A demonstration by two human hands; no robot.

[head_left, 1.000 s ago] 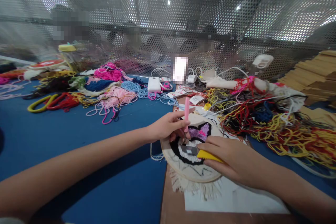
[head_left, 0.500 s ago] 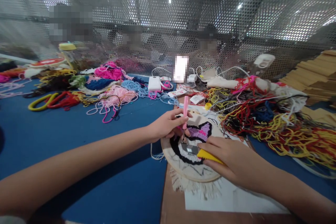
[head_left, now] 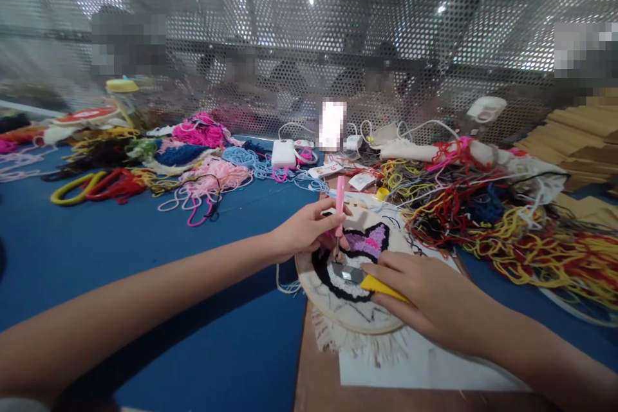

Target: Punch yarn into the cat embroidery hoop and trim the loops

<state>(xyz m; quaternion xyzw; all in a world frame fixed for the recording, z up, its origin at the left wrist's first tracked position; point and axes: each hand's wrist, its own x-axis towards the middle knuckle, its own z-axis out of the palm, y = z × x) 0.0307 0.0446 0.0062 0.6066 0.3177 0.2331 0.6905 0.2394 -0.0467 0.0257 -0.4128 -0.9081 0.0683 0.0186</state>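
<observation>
Two bare hands work over a round wooden embroidery hoop [head_left: 338, 318] that lies at the near edge of the blue table [head_left: 145, 251], partly on a brown board [head_left: 313, 386] and a white sheet [head_left: 415, 367]. In the head view, the cloth stretched in the hoop carries a tufted design: a black outline, a white band and a purple patch with pink in it, and a cream fringe hangs from the near rim. The left hand [head_left: 304, 232] is closed around a pink punch needle [head_left: 340, 203], held nearly upright with its tip down at the white band. The right hand [head_left: 425, 299] rests on the hoop, its fingers closed on a yellow-handled tool [head_left: 376, 284] whose metal end lies flat on the design.

Against the frame half a second back, both hands and the needle sit in almost the same spots; only the view has shifted slightly.

Tangled yarn [head_left: 506, 225] is heaped just right of the hoop. The needle's tip is too small to make out, and the right hand covers most of the yellow handle.
</observation>
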